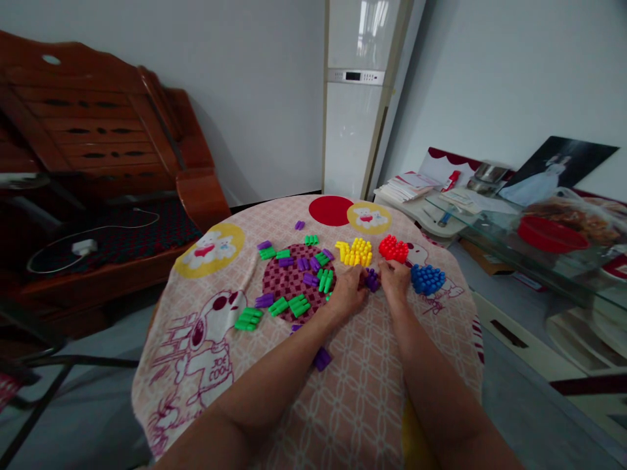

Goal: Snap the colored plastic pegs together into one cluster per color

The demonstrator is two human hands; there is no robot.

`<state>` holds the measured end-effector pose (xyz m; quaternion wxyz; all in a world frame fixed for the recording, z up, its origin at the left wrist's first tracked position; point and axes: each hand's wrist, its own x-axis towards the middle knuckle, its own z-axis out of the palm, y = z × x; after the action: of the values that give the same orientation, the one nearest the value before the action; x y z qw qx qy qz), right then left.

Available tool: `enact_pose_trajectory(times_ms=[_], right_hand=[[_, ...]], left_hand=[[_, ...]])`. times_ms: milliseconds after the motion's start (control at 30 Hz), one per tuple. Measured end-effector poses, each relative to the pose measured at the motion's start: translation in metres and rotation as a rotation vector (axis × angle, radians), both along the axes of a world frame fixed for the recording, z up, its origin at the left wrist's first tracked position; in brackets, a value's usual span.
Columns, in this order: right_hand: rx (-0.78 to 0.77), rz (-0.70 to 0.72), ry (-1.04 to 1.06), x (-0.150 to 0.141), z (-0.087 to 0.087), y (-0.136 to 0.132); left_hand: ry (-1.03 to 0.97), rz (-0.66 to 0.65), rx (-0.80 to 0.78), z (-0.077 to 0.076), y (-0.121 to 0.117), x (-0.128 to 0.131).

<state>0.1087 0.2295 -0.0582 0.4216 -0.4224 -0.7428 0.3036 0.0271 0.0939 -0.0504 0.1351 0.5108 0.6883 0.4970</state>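
Observation:
Between my two hands stands a small bunch of purple plastic pegs (372, 280). My left hand (349, 291) closes on its left side with curled fingers. From the right, my right hand (394, 279) holds it with fingers bent inward; the fingertips are partly hidden. Just beyond are upright clusters of yellow pegs (357, 252) and red pegs (393, 249), and a blue cluster (428, 279) stands right of my right hand. Green pegs (299, 305) and loose purple pegs (264, 300) lie in short side-by-side groups to the left; some purple ones sit by my left forearm.
A patterned cloth covers the round table (362, 391). On the left is a wooden bench (98, 130) with a white charger (84, 247). A glass shelf (509, 251) on the right carries papers, a red bowl (553, 235) and a photo. A tall white cabinet unit (353, 130) stands behind.

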Motion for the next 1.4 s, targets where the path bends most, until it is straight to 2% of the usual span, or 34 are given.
enact_pose_trajectory(times_ms=[167, 267, 433, 500, 567, 633, 800, 967, 1133, 1233, 1300, 1400], right_hand=[[0.026, 0.002, -0.004, -0.001, -0.004, 0.003], [-0.003, -0.001, 0.009, 0.0, -0.006, 0.005], [-0.06, 0.01, 0.034, 0.0, -0.007, 0.005], [-0.049, 0.008, 0.023, 0.0, -0.006, 0.004], [-0.033, 0.007, 0.019, 0.0, -0.004, 0.003], [-0.025, 0.01, 0.018, 0.0, -0.003, 0.002], [-0.009, 0.006, 0.019, 0.0, -0.005, 0.003], [-0.034, 0.012, 0.03, 0.0, -0.009, 0.006], [-0.023, -0.001, 0.036, -0.001, -0.005, 0.004], [-0.017, 0.008, 0.043, 0.0, -0.002, 0.002], [-0.003, 0.024, 0.038, 0.0, -0.001, 0.001], [0.021, 0.03, 0.02, 0.0, -0.002, 0.001]], left_hand=[[0.056, 0.013, -0.035, 0.003, -0.001, 0.003], [0.145, 0.029, -0.104, 0.02, -0.009, -0.008], [0.348, 0.021, -0.257, 0.063, -0.045, -0.067], [0.388, 0.144, -0.274, 0.071, -0.06, -0.093], [0.381, 0.29, -0.297, 0.069, -0.07, -0.111], [0.354, 0.364, -0.323, 0.06, -0.073, -0.121], [0.363, 0.32, -0.351, 0.036, -0.064, -0.12], [0.418, 0.255, -0.304, 0.029, -0.057, -0.114], [0.404, 0.328, -0.352, 0.028, -0.057, -0.112], [0.333, 0.363, -0.31, 0.034, -0.059, -0.112], [0.263, 0.339, -0.242, 0.041, -0.058, -0.11], [0.18, 0.217, -0.164, 0.048, -0.051, -0.099]])
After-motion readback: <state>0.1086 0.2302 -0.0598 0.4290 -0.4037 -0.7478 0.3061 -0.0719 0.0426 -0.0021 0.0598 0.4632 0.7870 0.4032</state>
